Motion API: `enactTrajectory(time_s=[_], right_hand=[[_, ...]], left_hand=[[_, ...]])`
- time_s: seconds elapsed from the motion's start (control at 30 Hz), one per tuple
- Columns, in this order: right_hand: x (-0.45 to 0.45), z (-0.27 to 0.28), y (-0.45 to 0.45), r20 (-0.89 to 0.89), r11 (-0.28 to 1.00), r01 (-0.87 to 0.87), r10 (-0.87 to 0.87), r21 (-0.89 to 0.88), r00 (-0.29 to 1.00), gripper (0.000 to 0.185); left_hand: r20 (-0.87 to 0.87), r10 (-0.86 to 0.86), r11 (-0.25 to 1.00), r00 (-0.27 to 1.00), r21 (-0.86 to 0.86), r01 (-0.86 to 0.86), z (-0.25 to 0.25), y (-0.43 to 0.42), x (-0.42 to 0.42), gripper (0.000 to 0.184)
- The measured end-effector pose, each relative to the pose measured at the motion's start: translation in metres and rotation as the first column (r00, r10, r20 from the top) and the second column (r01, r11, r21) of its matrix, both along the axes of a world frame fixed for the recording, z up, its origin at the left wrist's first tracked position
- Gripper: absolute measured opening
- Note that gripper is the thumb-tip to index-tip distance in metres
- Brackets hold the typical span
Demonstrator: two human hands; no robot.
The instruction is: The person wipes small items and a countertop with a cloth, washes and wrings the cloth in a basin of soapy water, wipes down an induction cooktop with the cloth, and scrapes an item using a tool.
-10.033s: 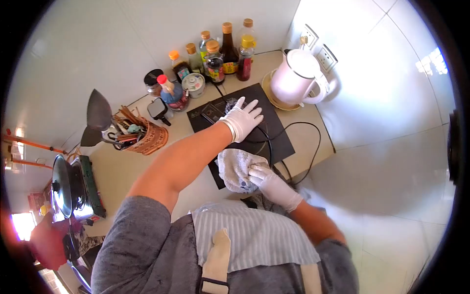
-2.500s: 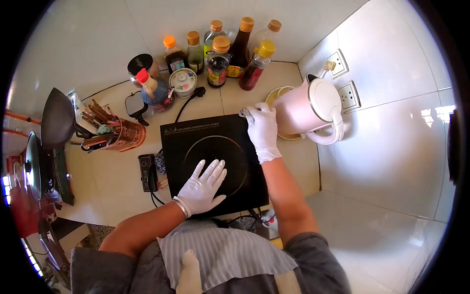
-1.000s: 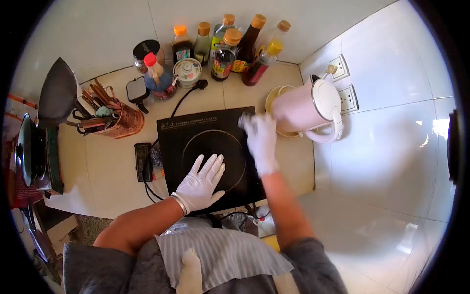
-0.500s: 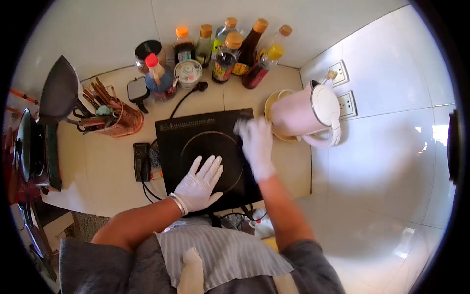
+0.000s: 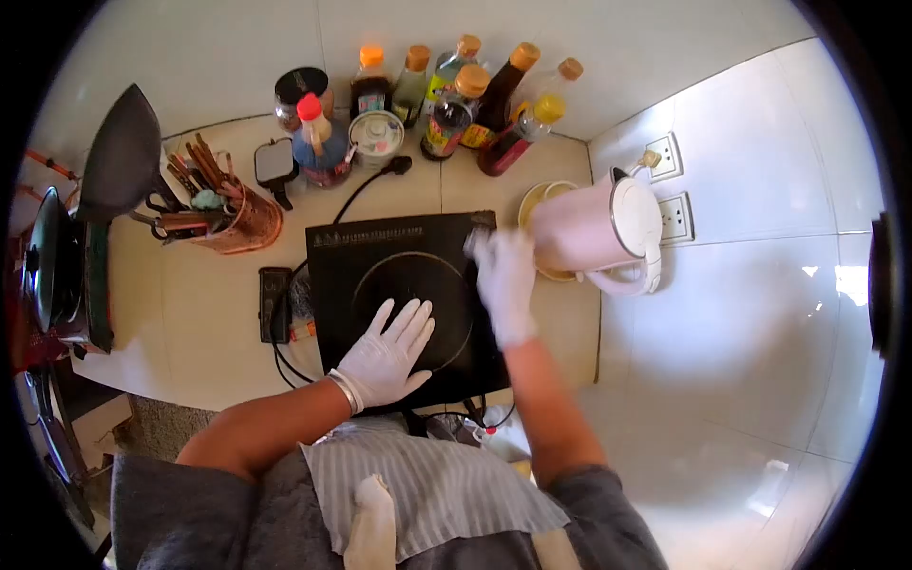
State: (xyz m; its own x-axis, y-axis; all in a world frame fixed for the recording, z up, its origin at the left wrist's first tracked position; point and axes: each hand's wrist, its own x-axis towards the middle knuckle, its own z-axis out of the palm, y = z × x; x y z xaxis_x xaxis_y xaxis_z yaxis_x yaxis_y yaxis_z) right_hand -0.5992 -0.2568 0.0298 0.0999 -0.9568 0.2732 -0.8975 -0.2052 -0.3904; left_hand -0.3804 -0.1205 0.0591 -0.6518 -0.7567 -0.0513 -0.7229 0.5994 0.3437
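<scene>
A black induction cooktop (image 5: 407, 249) lies on the counter in front of me. My left hand (image 5: 385, 359), in a white glove, rests flat on its lower middle with the fingers spread. My right hand (image 5: 504, 285), also gloved, is at the cooktop's right edge near the upper corner. Its fingers are closed on a small grey wad (image 5: 475, 243) that is blurred and mostly hidden. Just right of that hand, a pink electric kettle (image 5: 579, 226) stands over a round yellowish dish (image 5: 532, 201).
Several sauce bottles (image 5: 449, 123) and a white-lidded tub (image 5: 376, 138) line the back wall. To the left are a utensil holder (image 5: 255, 223), a wok (image 5: 123, 157) and a black power strip (image 5: 275, 304). A plug with its cord (image 5: 366, 182) lies behind the cooktop. Wall sockets (image 5: 675, 218) are at right.
My right hand has shifted slightly right along the cooktop's edge, still gripping the grey wad. My left hand keeps its place. The view has tilted a little.
</scene>
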Motion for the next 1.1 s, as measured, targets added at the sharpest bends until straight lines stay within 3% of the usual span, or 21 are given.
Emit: enactTrajectory(time_s=[0.03,0.17,0.23,0.27,0.33,0.37,0.43,0.47,0.53,0.57,0.63,0.7,0.77,1.0,1.1], right_hand=[[-0.003,-0.011,-0.019,0.009,0.994,0.09,-0.089,-0.062,0.996,0.018],[0.005,-0.001,-0.065,0.052,0.996,0.067,-0.064,-0.056,0.997,0.019],[-0.001,-0.001,-0.043,0.252,0.994,0.112,-0.11,0.005,0.961,0.019],[0.003,0.014,-0.021,0.293,0.983,0.15,-0.113,-0.109,0.949,0.017],[0.004,0.04,0.026,0.237,0.996,0.011,0.009,-0.084,0.971,0.014],[-0.001,0.025,0.04,0.166,0.992,-0.121,0.115,0.027,0.979,0.014],[0.026,0.05,0.074,-0.019,0.978,-0.207,0.207,-0.036,0.978,0.014],[0.025,0.062,0.068,-0.019,0.977,-0.211,0.211,-0.041,0.977,0.014],[0.01,0.078,0.047,0.231,0.902,-0.431,0.413,0.028,0.881,0.016],[-0.001,0.064,0.027,0.241,0.947,-0.322,0.316,-0.016,0.918,0.016],[-0.022,0.045,-0.011,0.053,0.995,-0.073,0.069,0.07,0.996,0.018],[-0.026,0.027,-0.031,0.049,0.988,-0.084,0.078,0.133,0.996,0.018],[-0.02,0.019,-0.038,-0.085,0.97,-0.178,0.194,0.165,0.977,0.019],[-0.008,0.027,-0.049,-0.144,0.96,-0.182,0.214,0.211,0.966,0.023],[-0.011,0.025,-0.057,-0.173,0.933,-0.275,0.317,0.23,0.932,0.023]], left_hand=[[0.008,-0.011,1.0,1.0,0.007,0.011,0.0,0.004,-0.001,0.075],[0.008,0.005,1.0,1.0,-0.022,-0.005,0.001,0.005,-0.003,0.075],[-0.003,0.008,1.0,1.0,-0.015,-0.008,-0.001,0.01,-0.001,0.075],[-0.006,0.007,1.0,1.0,-0.022,-0.007,-0.002,0.009,-0.001,0.075],[-0.014,0.001,1.0,1.0,-0.025,-0.001,-0.003,0.007,-0.002,0.075],[-0.001,0.002,1.0,1.0,-0.029,-0.002,-0.003,0.008,-0.002,0.075],[0.016,0.005,0.999,1.0,-0.042,-0.004,-0.004,0.007,-0.002,0.074],[0.002,0.008,0.999,1.0,-0.033,-0.008,-0.004,0.007,-0.002,0.074],[-0.009,0.007,1.0,1.0,-0.017,-0.007,-0.005,0.009,-0.002,0.074],[-0.009,0.011,0.999,1.0,-0.031,-0.011,-0.005,0.009,-0.002,0.074],[-0.011,0.015,0.999,1.0,-0.052,-0.016,-0.002,0.009,-0.003,0.074],[0.008,0.019,0.999,1.0,-0.046,-0.019,0.0,0.008,-0.002,0.073],[-0.024,0.023,0.999,0.999,-0.042,-0.024,-0.002,0.008,-0.002,0.073],[-0.072,0.022,0.999,0.997,-0.048,-0.025,-0.004,0.009,0.001,0.071],[-0.079,0.029,0.998,0.996,-0.053,-0.034,-0.006,0.01,0.002,0.071]])
